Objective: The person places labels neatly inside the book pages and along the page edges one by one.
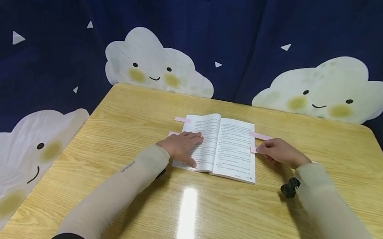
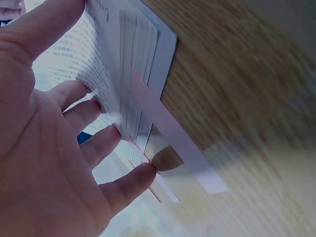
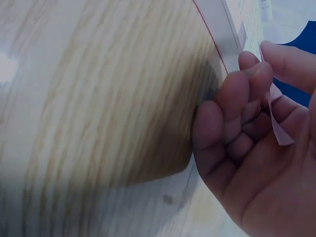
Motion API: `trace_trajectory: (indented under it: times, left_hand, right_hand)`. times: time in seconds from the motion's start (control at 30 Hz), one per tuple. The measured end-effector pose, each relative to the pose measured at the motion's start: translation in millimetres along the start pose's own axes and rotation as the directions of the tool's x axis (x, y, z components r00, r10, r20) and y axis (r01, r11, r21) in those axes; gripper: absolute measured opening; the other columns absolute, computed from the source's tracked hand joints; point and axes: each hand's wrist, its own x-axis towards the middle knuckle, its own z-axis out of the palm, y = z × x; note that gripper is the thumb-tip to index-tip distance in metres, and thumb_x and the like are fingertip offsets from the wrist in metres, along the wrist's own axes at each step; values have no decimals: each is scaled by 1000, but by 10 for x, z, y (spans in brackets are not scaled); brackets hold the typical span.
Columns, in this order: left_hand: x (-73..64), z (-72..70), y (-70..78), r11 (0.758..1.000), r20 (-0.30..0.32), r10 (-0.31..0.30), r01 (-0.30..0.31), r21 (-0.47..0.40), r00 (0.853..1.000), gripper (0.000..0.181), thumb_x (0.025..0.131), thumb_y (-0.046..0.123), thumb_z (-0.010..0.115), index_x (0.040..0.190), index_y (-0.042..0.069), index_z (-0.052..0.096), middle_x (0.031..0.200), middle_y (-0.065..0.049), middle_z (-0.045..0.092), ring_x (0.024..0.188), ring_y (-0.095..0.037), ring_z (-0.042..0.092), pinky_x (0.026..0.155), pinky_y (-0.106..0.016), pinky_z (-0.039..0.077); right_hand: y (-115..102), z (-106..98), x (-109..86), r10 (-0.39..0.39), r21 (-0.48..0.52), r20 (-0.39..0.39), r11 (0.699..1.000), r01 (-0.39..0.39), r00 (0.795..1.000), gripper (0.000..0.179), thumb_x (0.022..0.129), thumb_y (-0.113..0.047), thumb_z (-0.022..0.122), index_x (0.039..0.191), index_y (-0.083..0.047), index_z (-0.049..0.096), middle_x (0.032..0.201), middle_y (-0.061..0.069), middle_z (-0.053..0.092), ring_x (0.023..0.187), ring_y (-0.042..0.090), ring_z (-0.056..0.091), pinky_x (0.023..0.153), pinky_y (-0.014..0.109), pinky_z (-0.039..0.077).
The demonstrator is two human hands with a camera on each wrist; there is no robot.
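An open book (image 1: 234, 150) lies on the wooden table, its printed pages facing up. My left hand (image 1: 184, 147) rests with spread fingers on the left page. Pink paper strips (image 1: 183, 120) stick out past the book's left edge; one strip (image 2: 173, 136) shows large beside the page block in the left wrist view. At the right edge, my right hand (image 1: 279, 151) pinches a pink strip (image 3: 277, 126) between thumb and forefinger, its free end hanging by the palm. Just above that hand, another pink strip (image 1: 262, 136) juts out from the right page.
The wooden table (image 1: 119, 215) has a bright light reflection near its front. A dark blue curtain (image 1: 240, 32) with smiling white clouds hangs behind the table and along its left side. A small black device (image 1: 290, 187) sits at the right wrist.
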Motion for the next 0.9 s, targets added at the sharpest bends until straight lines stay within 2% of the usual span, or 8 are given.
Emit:
trace_trajectory:
  times: [0.23, 0.7, 0.9]
  left_hand:
    - [11, 8, -5, 1000, 0, -4, 4, 3, 1000, 95, 87, 54, 70, 161, 26, 18, 170, 7, 7, 157, -23, 14, 122, -54, 26]
    - [6, 3, -8, 1000, 1, -15, 15, 0, 1000, 94, 87, 54, 71, 161, 27, 18, 170, 8, 7, 157, -23, 14, 122, -53, 27]
    - [0, -1, 0, 1000, 4, -16, 16, -10, 1000, 94, 87, 53, 70, 160, 27, 18, 170, 9, 7, 157, -23, 13, 122, -54, 26]
  right_hand:
    - [-3, -32, 2, 16, -30, 49, 999, -15, 999, 33, 100, -32, 57, 82, -4, 58, 67, -2, 49, 65, 16, 47, 59, 27, 38]
    - [-58, 1, 35, 35, -20, 56, 999, -34, 998, 32, 100, -29, 57, 78, -5, 55, 65, -2, 47, 63, 14, 47, 57, 28, 40]
    - [-55, 4, 46, 47, -47, 53, 998, -44, 998, 33, 99, -29, 57, 75, -8, 54, 64, -2, 48, 62, 15, 47, 57, 28, 40]
